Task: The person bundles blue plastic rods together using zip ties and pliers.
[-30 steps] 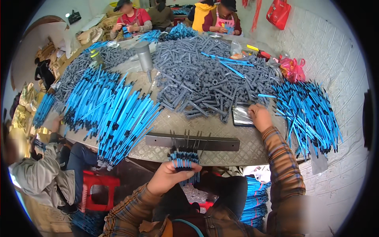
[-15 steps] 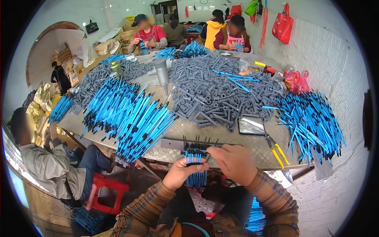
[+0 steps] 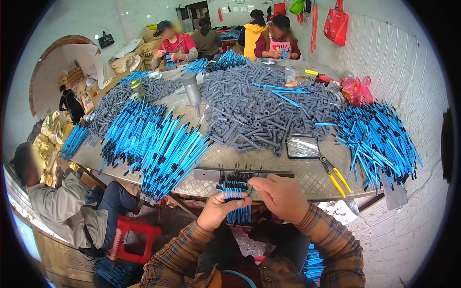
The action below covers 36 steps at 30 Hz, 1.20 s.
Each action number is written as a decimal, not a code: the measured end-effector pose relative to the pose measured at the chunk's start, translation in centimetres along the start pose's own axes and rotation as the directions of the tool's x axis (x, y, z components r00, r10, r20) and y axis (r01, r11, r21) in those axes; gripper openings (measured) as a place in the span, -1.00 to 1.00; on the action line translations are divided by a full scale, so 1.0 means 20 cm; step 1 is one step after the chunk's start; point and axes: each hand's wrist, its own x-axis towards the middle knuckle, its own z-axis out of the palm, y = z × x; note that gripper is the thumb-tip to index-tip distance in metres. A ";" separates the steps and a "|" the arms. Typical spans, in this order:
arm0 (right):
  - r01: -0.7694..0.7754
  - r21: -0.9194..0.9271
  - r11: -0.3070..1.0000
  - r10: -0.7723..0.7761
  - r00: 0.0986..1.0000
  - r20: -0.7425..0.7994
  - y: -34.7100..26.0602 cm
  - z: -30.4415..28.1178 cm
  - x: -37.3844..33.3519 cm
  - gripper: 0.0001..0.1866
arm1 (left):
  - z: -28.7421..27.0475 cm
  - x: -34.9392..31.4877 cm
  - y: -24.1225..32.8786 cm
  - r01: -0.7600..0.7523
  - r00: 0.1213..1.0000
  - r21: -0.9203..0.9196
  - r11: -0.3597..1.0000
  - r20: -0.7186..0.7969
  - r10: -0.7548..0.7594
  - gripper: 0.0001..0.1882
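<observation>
My left hand [image 3: 218, 211] is closed around a bundle of thin blue sticks with black ends [image 3: 236, 192], held upright at the table's near edge. Its thumb lies across the front of the bundle, and the dark tips point up. On the right of the bundle, my right hand [image 3: 283, 197] has its thumb and forefinger pinched together. A thin dark rod [image 3: 259, 172] sticks up from those fingers, slanting to the right. The lower end of the rod is hidden by the hand.
Blue stick piles [image 3: 158, 149] lie left, another pile [image 3: 379, 144] right. A heap of grey plastic parts [image 3: 259, 105] covers the middle. Yellow-handled pliers [image 3: 336, 177] lie beside a shallow black-edged tray [image 3: 303, 148]. A person sits near a red stool [image 3: 137, 240]; others work across the table.
The view has shifted slightly, so the table's contents sit a little differently in the picture. Both hands keep nearly the same hold on the bundle and the rod.
</observation>
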 end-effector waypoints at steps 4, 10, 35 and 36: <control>-0.006 -0.030 1.000 0.007 0.999 0.043 -0.02 -0.03 0.00 -0.79 | 0.00 0.00 0.00 0.020 1.000 0.003 1.000 -0.004 -0.020 -0.79; 0.015 0.024 1.000 -0.016 0.998 0.057 0.00 -0.02 0.01 -0.80 | -0.01 0.00 0.01 0.014 0.999 0.031 0.999 0.043 -0.015 -0.79; -0.098 0.122 0.988 0.081 0.987 0.135 -0.07 -0.01 0.02 -0.89 | -0.01 -0.01 -0.01 -0.095 0.985 0.213 0.972 0.164 0.060 -0.76; -0.103 0.127 0.986 0.086 0.987 0.134 -0.08 -0.01 0.01 -0.89 | -0.01 -0.01 -0.01 -0.095 0.986 0.212 0.973 0.158 0.062 -0.76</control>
